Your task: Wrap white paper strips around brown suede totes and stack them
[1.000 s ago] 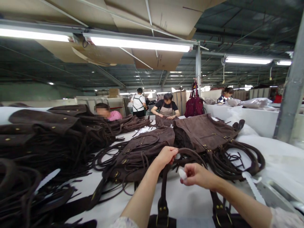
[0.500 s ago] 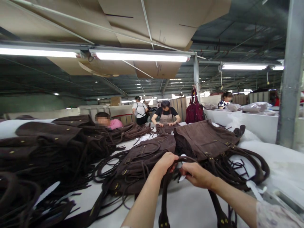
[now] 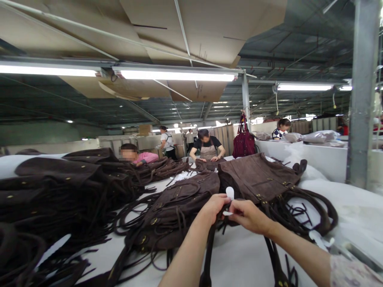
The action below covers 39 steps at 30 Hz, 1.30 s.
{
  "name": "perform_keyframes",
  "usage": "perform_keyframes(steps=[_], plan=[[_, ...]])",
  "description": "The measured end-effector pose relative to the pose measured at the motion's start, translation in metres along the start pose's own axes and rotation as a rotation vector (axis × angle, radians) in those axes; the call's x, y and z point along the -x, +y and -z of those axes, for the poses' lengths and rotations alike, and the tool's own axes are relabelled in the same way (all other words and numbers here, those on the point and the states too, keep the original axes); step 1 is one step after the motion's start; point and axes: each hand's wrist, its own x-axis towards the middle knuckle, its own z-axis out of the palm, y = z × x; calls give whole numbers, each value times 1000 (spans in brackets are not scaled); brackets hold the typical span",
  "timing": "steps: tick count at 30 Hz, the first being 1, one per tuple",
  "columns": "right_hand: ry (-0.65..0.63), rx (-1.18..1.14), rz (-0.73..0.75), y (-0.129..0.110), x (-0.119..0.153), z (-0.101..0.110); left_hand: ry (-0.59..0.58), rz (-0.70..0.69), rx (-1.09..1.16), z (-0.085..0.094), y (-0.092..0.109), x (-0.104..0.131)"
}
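Note:
My left hand is closed round the top of a dark brown bag handle, whose two ends run down toward me. Close against it, my right hand pinches a white strip at the handle. One rounded end of the strip sticks up between the hands and another pokes out below the right fingers. Whether the strip goes fully round the handle is hidden by my fingers. Just beyond my hands lie a brown bag with lacing and brass fittings, and another brown bag with looped handles.
Stacked brown bags fill the left side. Loose white strips lie at the right by white sheeting. Across the table a person in an apron handles a bag; a person in pink bends at left. A maroon bag hangs behind.
The white strip's end now stands up above the handle between my hands. My right hand has moved slightly closer to the left. A person in white at the back has turned.

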Motion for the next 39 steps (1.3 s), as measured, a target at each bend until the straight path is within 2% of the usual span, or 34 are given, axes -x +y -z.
perform_keyframes(steps=[5, 7, 10, 14, 22, 31, 39], plan=[[287, -616, -439, -3, -4, -4, 57, -189, 13, -10, 1, -1], [359, -766, -559, -2, -6, -3, 96, -250, 12, -14, 1, -4], [381, -833, -683, -4, -7, 0, 178, -311, 0, -18, 0, -8], [361, -759, -813, -7, -10, 3, 287, -388, -14, -21, -3, -8], [404, -681, -863, -13, -11, 1, 357, -513, -80, -26, 1, 1], [412, -597, -887, -17, -16, 2, 505, -503, -173, -30, -1, 6], [443, -542, -818, -12, -15, -10, 522, -552, -189, -28, -3, 9]])
